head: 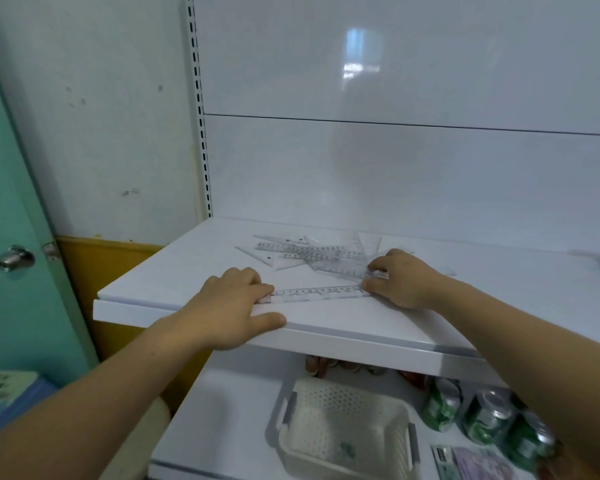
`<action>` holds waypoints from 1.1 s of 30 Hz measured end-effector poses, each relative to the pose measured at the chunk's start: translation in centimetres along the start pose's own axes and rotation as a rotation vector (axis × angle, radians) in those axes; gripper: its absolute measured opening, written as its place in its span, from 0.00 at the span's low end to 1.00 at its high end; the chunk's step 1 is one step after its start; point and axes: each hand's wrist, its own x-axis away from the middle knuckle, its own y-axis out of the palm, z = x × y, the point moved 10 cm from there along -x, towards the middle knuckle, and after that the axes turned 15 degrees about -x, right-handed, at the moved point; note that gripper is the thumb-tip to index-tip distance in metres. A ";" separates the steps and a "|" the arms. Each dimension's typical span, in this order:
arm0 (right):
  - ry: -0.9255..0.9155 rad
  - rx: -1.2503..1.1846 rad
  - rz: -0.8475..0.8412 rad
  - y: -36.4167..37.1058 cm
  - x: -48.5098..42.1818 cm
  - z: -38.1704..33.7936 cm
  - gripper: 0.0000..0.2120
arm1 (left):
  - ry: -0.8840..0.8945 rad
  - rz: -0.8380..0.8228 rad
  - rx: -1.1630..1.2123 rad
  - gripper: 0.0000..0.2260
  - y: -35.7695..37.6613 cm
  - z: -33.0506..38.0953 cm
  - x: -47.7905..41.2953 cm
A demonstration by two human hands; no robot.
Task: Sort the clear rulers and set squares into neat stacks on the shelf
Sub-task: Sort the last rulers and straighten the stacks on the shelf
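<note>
On the white shelf (187, 282), one clear ruler (321, 293) lies before the jumbled pile (312, 252), left hand (229, 299) pressing its left end flat-fingered, right hand (402, 278) curled at the other end, grip unclear. Probably starting a stack; next, lay another ruler squarely on top.

Left hand (229, 303), in from 7 o'clock, lies flat, thumb spread; right hand (399, 278), from 4 o'clock, curls its fingers.
</note>
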 end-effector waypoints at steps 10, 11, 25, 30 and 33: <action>-0.005 -0.013 0.004 0.6 -0.2 -1.5 0.26 | 0.181 0.369 0.131 0.25 -1.0 -0.5 5.1; -0.008 -0.014 0.011 0.6 -0.2 -1.6 0.26 | 0.187 0.416 0.142 0.26 -1.6 -0.7 5.4; 0.133 -0.256 0.392 -8.4 5.3 3.4 0.22 | 0.161 0.310 0.685 0.14 -8.0 3.1 -2.0; 0.200 -0.147 0.452 -12.4 9.7 8.7 0.21 | 0.212 0.335 0.792 0.12 -10.8 7.9 -4.0; 0.241 -0.128 0.505 -15.3 12.4 12.7 0.23 | 0.239 0.353 0.805 0.15 -12.6 11.9 -5.5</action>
